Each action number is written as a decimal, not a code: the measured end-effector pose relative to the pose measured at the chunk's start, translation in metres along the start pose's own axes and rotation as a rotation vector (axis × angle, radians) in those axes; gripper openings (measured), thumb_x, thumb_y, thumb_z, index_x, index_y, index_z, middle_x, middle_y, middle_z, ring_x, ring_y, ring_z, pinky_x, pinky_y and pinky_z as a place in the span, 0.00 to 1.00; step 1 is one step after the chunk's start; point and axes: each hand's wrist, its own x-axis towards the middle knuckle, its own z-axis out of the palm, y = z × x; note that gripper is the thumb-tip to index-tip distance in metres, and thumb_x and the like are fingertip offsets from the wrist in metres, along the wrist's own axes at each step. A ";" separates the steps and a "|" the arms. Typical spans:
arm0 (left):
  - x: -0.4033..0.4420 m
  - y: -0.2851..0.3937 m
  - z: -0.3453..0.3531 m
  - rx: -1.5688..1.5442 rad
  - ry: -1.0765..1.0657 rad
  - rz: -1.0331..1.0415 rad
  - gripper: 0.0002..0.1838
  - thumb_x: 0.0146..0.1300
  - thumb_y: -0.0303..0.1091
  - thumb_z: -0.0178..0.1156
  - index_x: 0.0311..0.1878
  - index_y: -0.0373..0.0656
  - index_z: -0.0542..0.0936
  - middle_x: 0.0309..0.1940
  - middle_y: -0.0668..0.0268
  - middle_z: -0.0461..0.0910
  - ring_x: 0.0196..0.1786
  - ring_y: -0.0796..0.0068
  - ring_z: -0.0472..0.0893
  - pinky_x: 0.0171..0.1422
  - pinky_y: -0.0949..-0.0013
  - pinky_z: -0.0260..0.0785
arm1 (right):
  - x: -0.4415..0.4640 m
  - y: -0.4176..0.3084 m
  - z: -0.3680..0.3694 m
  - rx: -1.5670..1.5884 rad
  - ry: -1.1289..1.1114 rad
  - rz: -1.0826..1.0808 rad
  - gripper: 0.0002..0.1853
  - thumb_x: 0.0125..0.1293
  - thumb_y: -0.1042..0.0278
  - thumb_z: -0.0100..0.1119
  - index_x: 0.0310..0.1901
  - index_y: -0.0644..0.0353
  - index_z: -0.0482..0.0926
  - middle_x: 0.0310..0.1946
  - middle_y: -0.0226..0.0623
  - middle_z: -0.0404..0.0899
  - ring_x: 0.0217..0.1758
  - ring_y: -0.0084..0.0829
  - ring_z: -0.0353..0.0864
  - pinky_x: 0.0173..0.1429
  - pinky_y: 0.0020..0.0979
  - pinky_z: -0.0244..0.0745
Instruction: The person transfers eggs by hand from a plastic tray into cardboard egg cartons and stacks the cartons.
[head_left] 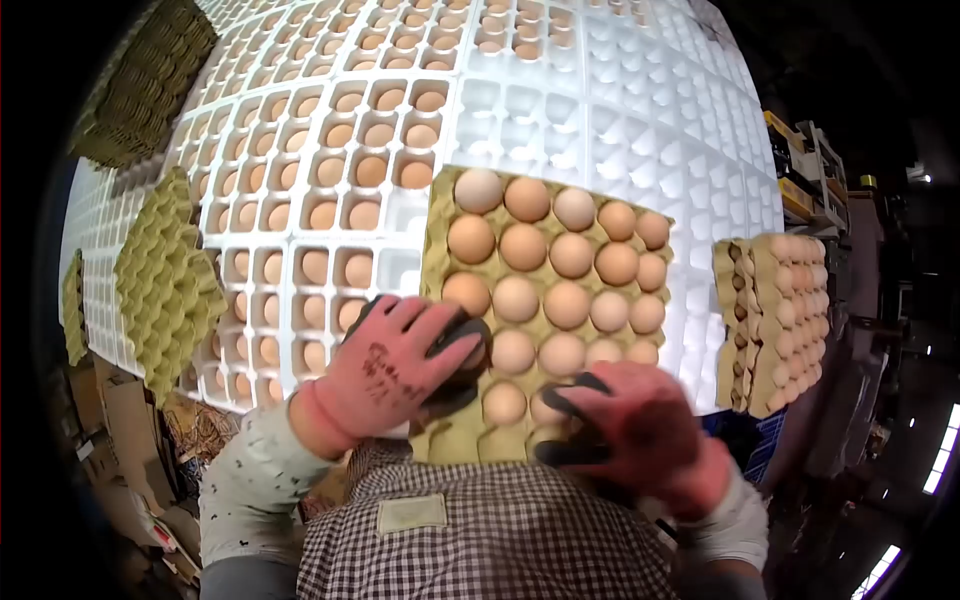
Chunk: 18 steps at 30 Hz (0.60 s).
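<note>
A pulp egg tray full of brown eggs lies in front of me on the white foam trays. My left hand, in a pink glove with dark fingertips, curls over the tray's left side, its fingers closed around an egg mostly hidden beneath them. At the lower right of the tray, my right hand, gloved alike, bends its fingers and thumb round an egg that is partly covered. Several cups along the tray's near edge hold no egg.
White foam trays spread across the table, the left ones holding eggs. Empty pulp trays lie at left, with a tall stack behind. Filled pulp trays stand at right above a blue crate.
</note>
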 end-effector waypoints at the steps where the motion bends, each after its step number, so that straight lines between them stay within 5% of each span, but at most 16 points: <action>1: -0.002 0.004 0.008 0.062 0.077 0.041 0.25 0.48 0.40 0.67 0.52 0.46 0.78 0.50 0.59 0.75 0.48 0.61 0.77 0.51 0.58 0.69 | -0.007 -0.010 0.019 -0.240 0.040 -0.006 0.24 0.48 0.60 0.72 0.47 0.53 0.77 0.36 0.37 0.74 0.40 0.35 0.77 0.40 0.37 0.69; 3: -0.002 0.008 -0.002 -0.100 0.043 -0.030 0.31 0.40 0.37 0.73 0.52 0.44 0.77 0.50 0.59 0.76 0.48 0.60 0.77 0.52 0.58 0.70 | -0.017 -0.009 0.063 -0.573 0.099 0.055 0.31 0.41 0.57 0.77 0.49 0.55 0.78 0.42 0.39 0.76 0.45 0.39 0.77 0.47 0.39 0.70; 4: -0.007 0.004 0.001 -0.312 0.222 -0.070 0.33 0.38 0.33 0.74 0.52 0.43 0.75 0.50 0.61 0.76 0.47 0.63 0.78 0.52 0.61 0.70 | -0.023 -0.007 0.076 -0.739 0.130 0.091 0.35 0.37 0.56 0.79 0.51 0.56 0.78 0.44 0.40 0.77 0.47 0.41 0.76 0.51 0.40 0.71; 7: -0.009 0.030 -0.007 -1.385 0.403 -0.477 0.26 0.46 0.32 0.69 0.51 0.41 0.75 0.48 0.63 0.78 0.44 0.72 0.80 0.52 0.64 0.72 | -0.033 0.012 0.065 -0.421 0.223 0.077 0.26 0.47 0.59 0.72 0.48 0.56 0.76 0.40 0.36 0.75 0.43 0.35 0.77 0.44 0.38 0.70; 9: -0.009 0.041 -0.008 -0.475 0.184 -0.044 0.25 0.48 0.33 0.67 0.52 0.42 0.74 0.50 0.59 0.75 0.41 0.63 0.80 0.47 0.63 0.73 | -0.057 0.026 0.061 0.384 0.495 0.155 0.30 0.47 0.75 0.74 0.55 0.62 0.75 0.48 0.40 0.76 0.49 0.36 0.79 0.54 0.36 0.75; 11: -0.006 0.074 0.005 -0.081 -0.153 -0.129 0.30 0.42 0.34 0.72 0.51 0.42 0.76 0.52 0.54 0.76 0.52 0.54 0.79 0.57 0.58 0.71 | -0.090 0.020 0.040 1.266 0.616 0.455 0.32 0.47 0.75 0.74 0.57 0.63 0.75 0.46 0.41 0.75 0.51 0.37 0.79 0.55 0.34 0.75; 12: -0.008 0.079 0.022 0.085 -0.021 -0.071 0.34 0.36 0.35 0.75 0.52 0.43 0.76 0.50 0.56 0.78 0.49 0.54 0.80 0.53 0.57 0.73 | -0.104 0.038 0.040 0.966 0.555 0.417 0.31 0.48 0.74 0.74 0.56 0.63 0.75 0.46 0.40 0.74 0.52 0.38 0.79 0.55 0.33 0.75; 15: -0.005 0.077 0.009 -0.178 0.109 -0.039 0.30 0.40 0.34 0.73 0.50 0.44 0.75 0.40 0.58 0.77 0.40 0.57 0.81 0.43 0.58 0.73 | -0.112 0.046 0.043 0.010 0.424 0.414 0.31 0.48 0.70 0.75 0.56 0.56 0.77 0.49 0.43 0.73 0.52 0.44 0.78 0.55 0.38 0.75; 17: -0.001 0.075 0.000 -0.437 0.159 -0.208 0.28 0.46 0.32 0.70 0.55 0.47 0.77 0.49 0.56 0.77 0.43 0.57 0.82 0.44 0.60 0.75 | -0.105 0.054 0.055 -0.264 0.357 0.462 0.34 0.47 0.65 0.76 0.59 0.54 0.74 0.50 0.46 0.72 0.52 0.47 0.77 0.52 0.40 0.75; 18: 0.005 0.077 -0.006 -0.243 0.146 -0.201 0.27 0.48 0.31 0.68 0.56 0.49 0.78 0.52 0.55 0.76 0.42 0.57 0.82 0.44 0.60 0.75 | -0.102 0.055 0.055 -0.314 0.371 0.446 0.34 0.46 0.66 0.74 0.58 0.57 0.73 0.49 0.45 0.74 0.51 0.49 0.77 0.54 0.42 0.75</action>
